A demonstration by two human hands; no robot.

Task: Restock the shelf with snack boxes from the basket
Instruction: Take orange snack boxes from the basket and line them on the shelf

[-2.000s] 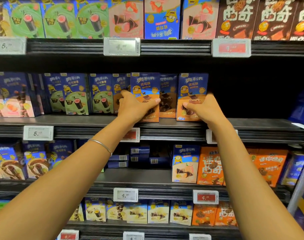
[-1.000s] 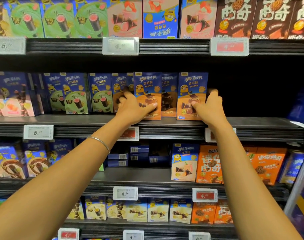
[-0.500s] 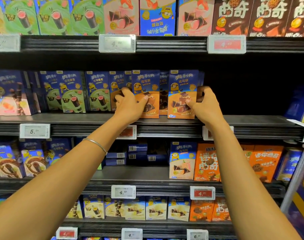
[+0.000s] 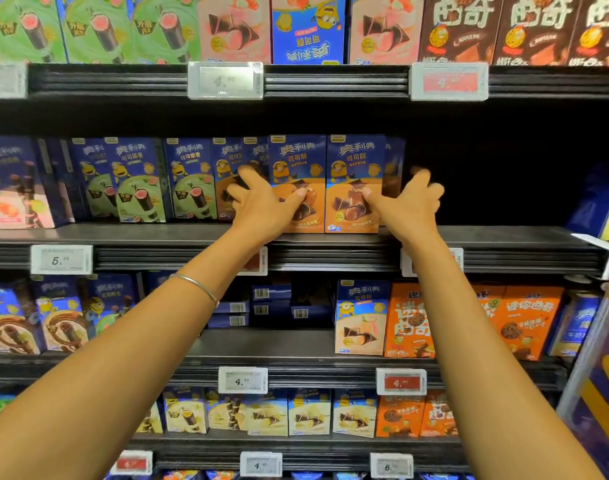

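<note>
Two blue-and-orange snack boxes stand upright side by side at the front of the second shelf (image 4: pixel 504 235). My left hand (image 4: pixel 261 207) holds the left box (image 4: pixel 298 157), thumb on its front and fingers curled round its left edge. My right hand (image 4: pixel 412 207) is at the right box (image 4: pixel 355 157). Its thumb touches the box front, while its fingers are spread and blurred just off the right side. Another box of the same kind (image 4: pixel 395 157) stands behind them. The basket is not in view.
Green-fronted boxes (image 4: pixel 136 181) fill the same shelf to the left, and the stretch to the right is dark and bare. The shelves above and below hold more boxes, among them orange ones (image 4: pixel 525 320). Price tags (image 4: pixel 225 79) line the shelf edges.
The right box has slid left until it sits against the left one. My right hand's fingers have come off its side and spread. Both boxes now stand flush at the shelf front.
</note>
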